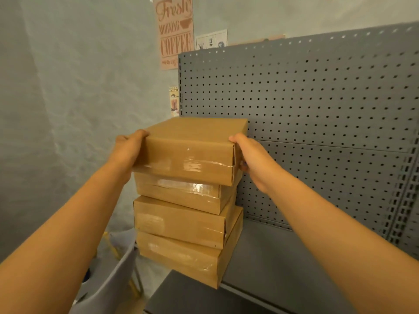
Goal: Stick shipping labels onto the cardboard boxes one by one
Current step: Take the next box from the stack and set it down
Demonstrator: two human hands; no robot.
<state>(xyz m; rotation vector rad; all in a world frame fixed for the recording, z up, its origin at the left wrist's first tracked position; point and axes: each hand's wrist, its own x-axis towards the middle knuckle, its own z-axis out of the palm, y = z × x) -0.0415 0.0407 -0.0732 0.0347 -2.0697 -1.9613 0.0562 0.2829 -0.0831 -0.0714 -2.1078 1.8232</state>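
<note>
Several flat brown cardboard boxes sealed with clear tape stand in an uneven stack (181,225) at the left end of a grey shelf (272,257). The top box (192,146) sits slightly askew on the one below. My left hand (130,143) grips its left side, thumb on the top edge. My right hand (247,155) grips its right side, fingers curled round the end flap. No shipping label is in view.
A grey pegboard panel (306,109) rises behind the shelf. A white chair (108,288) stands at the lower left beside the shelf. A dark surface (181,298) lies below the shelf's front edge. Posters hang on the pale wall (68,87).
</note>
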